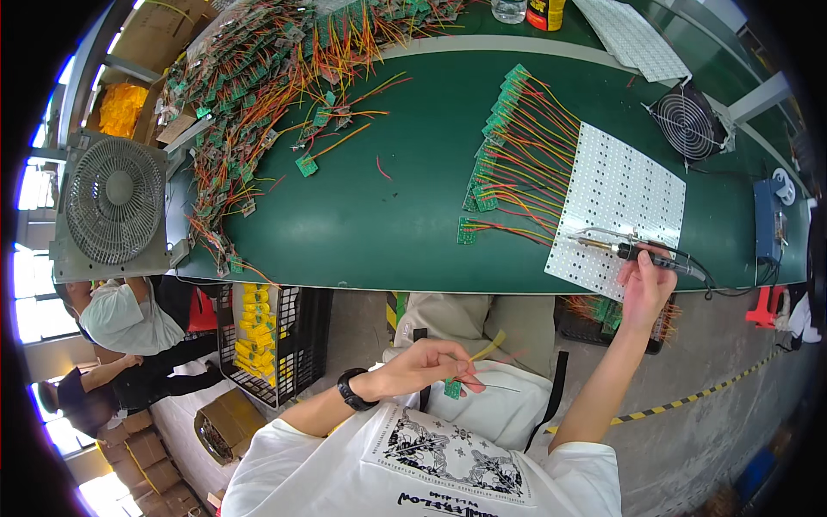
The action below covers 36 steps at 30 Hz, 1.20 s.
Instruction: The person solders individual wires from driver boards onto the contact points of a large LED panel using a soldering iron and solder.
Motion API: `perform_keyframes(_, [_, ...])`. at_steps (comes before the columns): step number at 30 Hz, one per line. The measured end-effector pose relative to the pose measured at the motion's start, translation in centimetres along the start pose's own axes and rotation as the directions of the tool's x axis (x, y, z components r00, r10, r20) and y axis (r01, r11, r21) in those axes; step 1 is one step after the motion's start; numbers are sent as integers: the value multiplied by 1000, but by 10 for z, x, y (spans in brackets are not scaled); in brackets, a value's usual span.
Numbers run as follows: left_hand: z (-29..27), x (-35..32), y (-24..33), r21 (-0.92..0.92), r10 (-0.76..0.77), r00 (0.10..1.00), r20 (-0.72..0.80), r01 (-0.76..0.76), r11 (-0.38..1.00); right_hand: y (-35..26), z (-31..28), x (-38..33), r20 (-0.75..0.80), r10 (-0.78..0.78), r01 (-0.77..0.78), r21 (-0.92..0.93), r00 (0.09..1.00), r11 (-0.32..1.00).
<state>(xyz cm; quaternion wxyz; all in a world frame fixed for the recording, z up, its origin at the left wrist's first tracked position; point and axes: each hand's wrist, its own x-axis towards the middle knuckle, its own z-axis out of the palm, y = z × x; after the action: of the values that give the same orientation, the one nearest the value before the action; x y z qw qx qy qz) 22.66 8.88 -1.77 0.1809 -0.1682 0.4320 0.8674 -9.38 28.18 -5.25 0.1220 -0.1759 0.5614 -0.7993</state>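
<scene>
Electronics workshop with soldering iron [628, 251]

Clear bottle [508, 10], yellow container [544, 15] cut off by upper edge; circuit board [452, 390] partly covered by left hand [433, 363].

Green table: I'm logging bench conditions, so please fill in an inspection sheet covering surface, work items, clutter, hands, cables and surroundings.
Surface: green table, a red wire scrap on it.
Work items: row of circuit boards, wires reaching the white perforated sheet.
Clutter: tangled heap of wired boards, far left.
Hands: right hand holds a soldering iron above the sheet; left hand holds a small green board.
Cables: black cable curving beside the iron.
Surroundings: grey fan at left; black crate with yellow packs.
</scene>
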Motion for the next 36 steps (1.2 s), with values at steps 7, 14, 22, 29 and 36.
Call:
perform_keyframes(7, [-2, 11, -41, 114, -192, 977, 97, 180, 977, -1, 3, -1, -3, 24, -24, 33, 1000, 999])
perform_keyframes(14, [-6, 19, -67, 211, -176, 967, 184, 136, 968, -3, 4, 0, -5, 26, -26, 23, 1000, 999])
perform_keyframes(22, [5, 34, -57, 627, 42, 970, 240, -188, 756, -2, 5, 1, -39, 42, -41, 30, 998, 999])
perform_keyframes(29, [21, 51, -1, 916, 250, 915, 316, -363, 171, -3, 3, -1, 4, 55, -55, -14, 998, 998])
perform_keyframes(36, [5, 93, 100, 873, 460, 768, 446, -486, -36, -6, 11, 1, -50, 63, -63, 8, 997, 998])
